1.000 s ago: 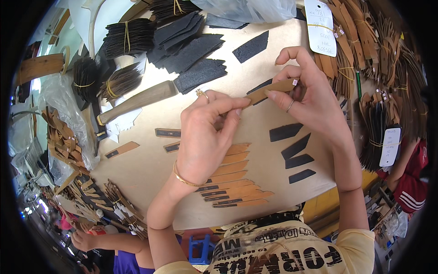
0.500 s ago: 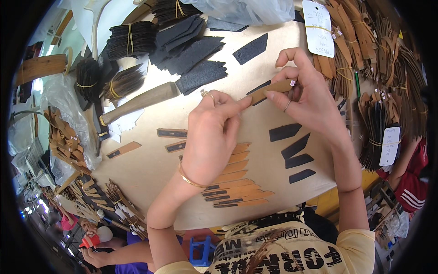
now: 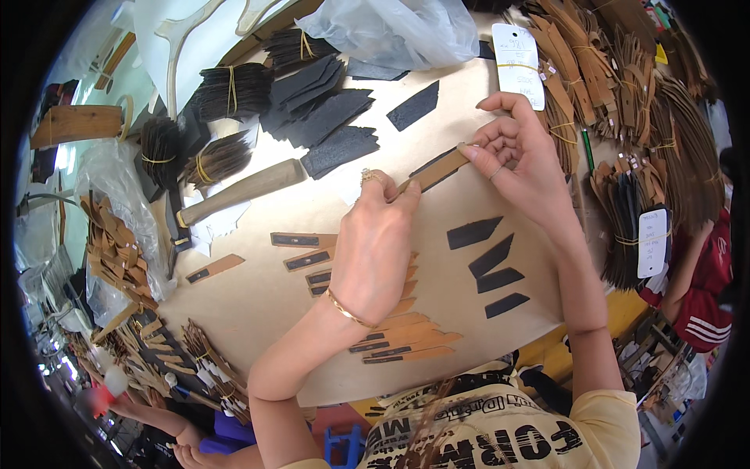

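A brown leather strip (image 3: pixel 440 169) lies at a slant along a black leather piece, whose dark edges show on both of its sides. My left hand (image 3: pixel 375 242) pinches the strip's near left end between thumb and fingers. At the other end, my right hand (image 3: pixel 523 160) grips the tip with thumb and index finger, its other fingers curled and raised. Several loose black pieces (image 3: pixel 494 254) lie below my right hand. Brown strips with black patches (image 3: pixel 308 260) are laid out beside and under my left forearm, which hides part of the row.
Ragged black leather sheets (image 3: pixel 328 117) and banded black bundles (image 3: pixel 233 90) lie at the back left, near a wooden-handled tool (image 3: pixel 242 191). Bundled brown strips with a white tag (image 3: pixel 516 59) line the right edge. Other people's arms (image 3: pixel 160 418) show at lower left and right.
The brown strip has come down along the black piece, and both my hands now hold its ends. My right fingers have shifted to its tip. The view has shifted slightly.
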Tool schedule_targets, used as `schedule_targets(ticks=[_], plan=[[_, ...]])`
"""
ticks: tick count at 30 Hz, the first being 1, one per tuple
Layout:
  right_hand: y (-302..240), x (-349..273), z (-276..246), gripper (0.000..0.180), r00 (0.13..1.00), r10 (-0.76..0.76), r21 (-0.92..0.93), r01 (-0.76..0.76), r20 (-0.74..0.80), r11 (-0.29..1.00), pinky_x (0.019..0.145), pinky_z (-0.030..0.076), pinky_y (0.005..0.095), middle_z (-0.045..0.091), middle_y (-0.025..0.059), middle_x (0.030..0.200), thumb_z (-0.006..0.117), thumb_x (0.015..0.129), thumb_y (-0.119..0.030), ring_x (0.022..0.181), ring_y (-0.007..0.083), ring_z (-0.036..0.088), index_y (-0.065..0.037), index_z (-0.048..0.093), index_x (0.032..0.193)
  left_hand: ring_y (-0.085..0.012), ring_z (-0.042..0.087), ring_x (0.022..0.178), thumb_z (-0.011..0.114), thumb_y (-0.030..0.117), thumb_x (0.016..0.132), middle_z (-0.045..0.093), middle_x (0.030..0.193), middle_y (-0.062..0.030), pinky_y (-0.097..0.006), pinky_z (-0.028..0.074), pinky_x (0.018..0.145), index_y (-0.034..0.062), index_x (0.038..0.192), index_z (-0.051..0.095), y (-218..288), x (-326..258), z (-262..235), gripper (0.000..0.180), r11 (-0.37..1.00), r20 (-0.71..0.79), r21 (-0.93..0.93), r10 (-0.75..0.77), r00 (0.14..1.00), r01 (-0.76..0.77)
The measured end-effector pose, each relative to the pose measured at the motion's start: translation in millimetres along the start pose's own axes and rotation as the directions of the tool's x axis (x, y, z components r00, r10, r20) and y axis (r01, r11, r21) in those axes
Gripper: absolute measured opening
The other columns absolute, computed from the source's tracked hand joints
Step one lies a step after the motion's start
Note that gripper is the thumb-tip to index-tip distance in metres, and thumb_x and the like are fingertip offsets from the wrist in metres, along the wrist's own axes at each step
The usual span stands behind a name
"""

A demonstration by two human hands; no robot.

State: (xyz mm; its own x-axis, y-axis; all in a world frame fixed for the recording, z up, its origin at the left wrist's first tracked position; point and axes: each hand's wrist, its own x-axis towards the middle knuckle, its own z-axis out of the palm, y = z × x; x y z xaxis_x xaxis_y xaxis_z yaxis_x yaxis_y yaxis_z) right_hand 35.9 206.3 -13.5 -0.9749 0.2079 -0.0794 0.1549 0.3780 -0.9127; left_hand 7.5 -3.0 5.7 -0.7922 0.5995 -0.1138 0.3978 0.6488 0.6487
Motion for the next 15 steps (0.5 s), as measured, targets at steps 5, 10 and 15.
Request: schedule_targets(ticks=[5,10,15], plan=[[7.0,-0.1,1.2,0.039,1.000,-0.022,-0.008,0.022,-0.009,1.000,0.056,0.044,0.0205,0.062,0.0019,0.077,0.069,0.088,-0.003,0.064,0.0059,0.055,-0.003,0.045,0.119,-0.0373,0.065,0.082,0.057,-0.010,0.077,0.055,0.100,-0.0220,-0.041,0.055,0.072,-0.0072,0.118,0.063,-0.9,0.2,-2.2,0.041,1.000,0.050,0.012,0.023,0.998,-0.024],[2.4,-1.0,3.2,0.040,1.000,-0.014,-0.020,0.014,-0.023,1.000,0.055,0.045,0.0219,0.061,0.0038,0.077,0.069,0.088,-0.001,0.064,0.0074,0.056,-0.003,0.043,0.118,-0.0348,0.064,0.077,0.060,-0.009,0.081,0.058,0.096,-0.0189,-0.042,0.053,0.070,-0.0009,0.113,0.069,1.0,0.6,0.1,0.035,1.000,-0.003,0.020,-0.002,1.000,0.002],[0.0,-1.8,5.2,0.040,0.999,-0.023,-0.043,0.021,-0.044,0.999,0.055,0.045,0.0235,0.061,0.0044,0.076,0.069,0.087,0.000,0.063,0.0092,0.056,-0.002,0.043,0.118,-0.0341,0.063,0.076,0.061,-0.007,0.084,0.060,0.094,-0.0174,-0.042,0.052,0.069,0.0022,0.110,0.072,1.8,0.5,2.8,0.030,0.999,-0.037,0.011,-0.034,0.999,0.034]])
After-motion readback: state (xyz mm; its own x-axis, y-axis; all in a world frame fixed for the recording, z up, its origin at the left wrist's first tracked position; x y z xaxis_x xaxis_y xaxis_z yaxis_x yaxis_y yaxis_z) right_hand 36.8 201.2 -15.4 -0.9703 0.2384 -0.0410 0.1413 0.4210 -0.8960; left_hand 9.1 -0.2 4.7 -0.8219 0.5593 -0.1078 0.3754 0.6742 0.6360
